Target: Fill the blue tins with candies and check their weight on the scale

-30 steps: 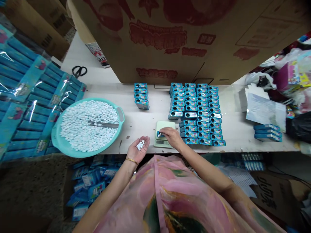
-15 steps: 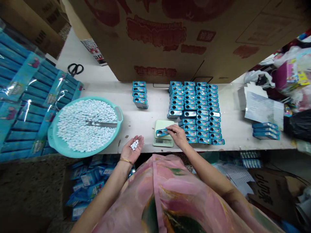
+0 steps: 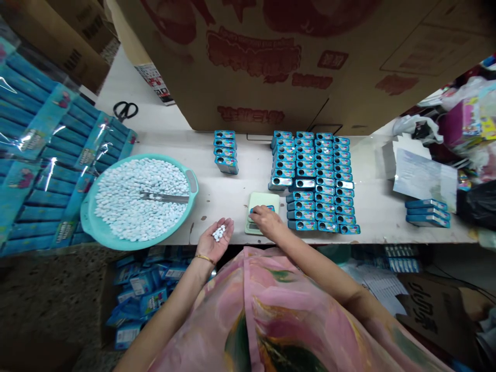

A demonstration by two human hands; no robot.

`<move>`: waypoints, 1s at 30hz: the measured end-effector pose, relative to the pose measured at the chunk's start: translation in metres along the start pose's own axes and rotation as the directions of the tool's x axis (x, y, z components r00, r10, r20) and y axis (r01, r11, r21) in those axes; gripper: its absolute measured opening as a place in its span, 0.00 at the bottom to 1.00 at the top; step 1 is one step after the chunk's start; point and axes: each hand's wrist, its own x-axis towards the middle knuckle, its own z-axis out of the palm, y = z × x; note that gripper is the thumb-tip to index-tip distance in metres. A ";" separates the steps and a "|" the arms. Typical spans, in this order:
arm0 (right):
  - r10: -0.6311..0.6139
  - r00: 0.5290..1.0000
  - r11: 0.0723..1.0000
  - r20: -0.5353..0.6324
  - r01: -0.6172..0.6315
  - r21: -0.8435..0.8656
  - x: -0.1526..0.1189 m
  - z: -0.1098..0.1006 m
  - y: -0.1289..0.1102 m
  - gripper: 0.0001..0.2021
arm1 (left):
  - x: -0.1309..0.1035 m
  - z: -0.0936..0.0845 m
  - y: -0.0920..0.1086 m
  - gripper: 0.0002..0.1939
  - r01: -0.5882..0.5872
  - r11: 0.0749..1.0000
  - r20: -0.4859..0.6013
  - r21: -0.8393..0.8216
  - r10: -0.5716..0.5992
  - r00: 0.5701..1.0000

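Note:
Palm up, my left hand (image 3: 214, 238) cups a small heap of white candies (image 3: 219, 233) in front of the table's edge. My right hand (image 3: 266, 221) bends over a pale green digital scale (image 3: 267, 198), its fingers drawn together at the left end of a blue tin (image 3: 271, 208) on the scale. The hand covers most of that tin and part of the display. What the fingertips pinch, if anything, is hidden. Left of my left hand stands a turquoise basin (image 3: 86, 209) full of white candies, with a metal scoop (image 3: 170, 198) lying in them.
Rows of blue tins (image 3: 304, 157) stand right of the scale, and a short row of tins (image 3: 225, 152) behind it. A large cardboard box (image 3: 263, 67) walls off the back. Wrapped blue packs (image 3: 50, 150), black scissors (image 3: 125, 110) and stacked tins (image 3: 427, 213) lie at the sides.
My right hand has moved left from the tin's right end to its left end, now covering much of it. My left hand still holds the candies. The view has shifted slightly.

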 end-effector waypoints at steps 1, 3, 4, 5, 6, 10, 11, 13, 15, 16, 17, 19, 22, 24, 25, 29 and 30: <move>0.005 1.000 1.000 0.018 -0.005 -0.031 0.000 -0.001 0.001 0.10 | -0.001 0.001 -0.001 0.14 0.007 1.000 0.001 0.004 -0.007 1.000; 0.036 0.999 0.998 0.022 -0.035 -0.047 -0.002 -0.003 0.005 0.10 | -0.002 0.004 -0.004 0.14 0.019 1.000 0.002 0.015 -0.019 1.000; 0.053 0.999 0.998 0.009 -0.053 -0.038 -0.004 -0.005 0.007 0.11 | -0.002 0.005 -0.005 0.14 0.025 0.999 0.006 0.022 -0.026 1.000; 0.069 0.998 0.997 -0.015 -0.069 -0.018 -0.005 -0.007 0.008 0.11 | -0.003 0.006 -0.006 0.14 0.033 0.999 0.012 0.031 -0.034 0.999; 0.082 0.995 0.997 -0.048 -0.082 0.012 -0.007 -0.009 0.008 0.11 | -0.003 0.007 -0.008 0.14 0.042 0.998 0.023 0.041 -0.043 0.999; 0.000 0.991 0.987 -0.134 0.021 0.157 -0.010 -0.011 -0.014 0.11 | -0.007 0.008 -0.013 0.14 0.107 0.990 0.107 0.087 -0.116 0.988; -0.059 0.991 0.985 -0.120 0.078 0.157 -0.010 -0.008 -0.023 0.10 | -0.008 0.007 -0.014 0.14 0.137 0.986 0.127 0.097 -0.149 0.981; -0.154 0.987 0.983 -0.045 0.157 0.092 -0.009 0.001 -0.043 0.09 | -0.011 0.004 -0.016 0.14 0.215 0.971 0.147 0.105 -0.229 0.962; -0.172 0.984 0.985 0.051 0.172 -0.010 -0.008 0.013 -0.058 0.08 | -0.014 -0.001 -0.018 0.14 0.283 0.953 0.144 0.110 -0.297 0.944; -0.167 0.982 0.984 0.091 0.172 -0.047 -0.007 0.019 -0.063 0.07 | -0.015 -0.005 -0.019 0.15 0.303 0.946 0.138 0.116 -0.317 0.938; -0.173 0.977 0.981 0.126 0.182 -0.060 -0.007 0.024 -0.066 0.06 | -0.017 -0.008 -0.020 0.15 0.317 0.940 0.127 0.128 -0.333 0.934; -0.212 0.963 0.975 0.165 0.219 -0.029 -0.007 0.030 -0.068 0.05 | -0.021 -0.015 -0.021 0.15 0.326 0.931 0.085 0.161 -0.342 0.936; -0.247 0.950 0.969 0.193 0.243 0.042 -0.008 0.028 -0.064 0.04 | -0.025 -0.022 -0.022 0.14 0.319 0.925 0.013 0.206 -0.328 0.945; -0.246 0.948 0.969 0.201 0.239 0.059 -0.008 0.025 -0.062 0.04 | -0.027 -0.024 -0.022 0.13 0.309 0.923 -0.011 0.228 -0.314 0.949; -0.244 0.949 0.970 0.199 0.237 0.059 -0.008 0.023 -0.062 0.04 | -0.027 -0.024 -0.022 0.13 0.305 0.923 -0.015 0.233 -0.310 0.951; -0.268 0.952 0.962 0.146 0.258 0.084 -0.009 0.021 -0.063 0.04 | -0.026 -0.020 -0.022 0.12 0.284 0.933 -0.022 0.222 -0.287 0.958; -0.275 0.953 0.959 0.126 0.262 0.107 -0.009 0.021 -0.063 0.05 | -0.026 -0.019 -0.023 0.12 0.284 0.934 -0.024 0.219 -0.286 0.958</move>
